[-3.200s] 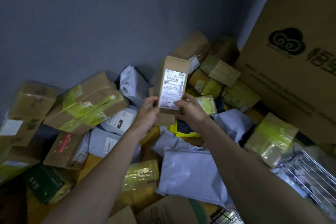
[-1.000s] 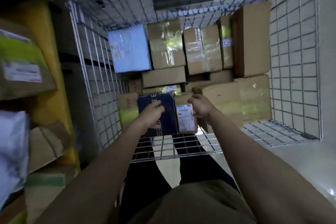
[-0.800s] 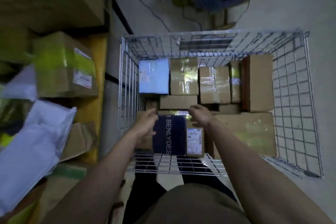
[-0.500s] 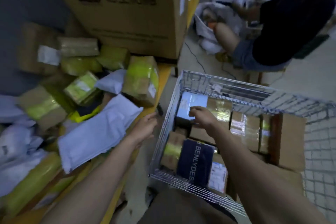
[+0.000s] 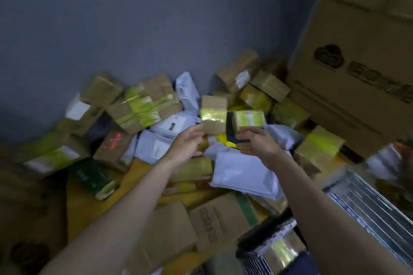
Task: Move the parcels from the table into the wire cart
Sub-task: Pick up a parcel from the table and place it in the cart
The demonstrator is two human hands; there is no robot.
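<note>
Cardboard boxes and grey mailer bags lie heaped on the yellow table (image 5: 89,205) against the wall. A small upright box with a yellow-green tape band (image 5: 213,115) stands in the middle of the heap, and a second taped box (image 5: 249,119) sits just to its right. My left hand (image 5: 190,143) reaches out with its fingers spread, fingertips at the first box's lower left corner. My right hand (image 5: 257,144) is open just below the second box and holds nothing. The wire cart (image 5: 368,203) shows at the lower right. The picture is blurred by motion.
A very large printed carton (image 5: 357,73) stands at the right, behind the heap. The grey wall (image 5: 134,18) closes off the back. A wide grey mailer (image 5: 243,174) and flat cardboard boxes (image 5: 214,219) lie between my arms near the table's front.
I set the labelled box down in the cart, and both hands let go. My view then swung left, back to the table, and both empty hands now reach into the heap.
</note>
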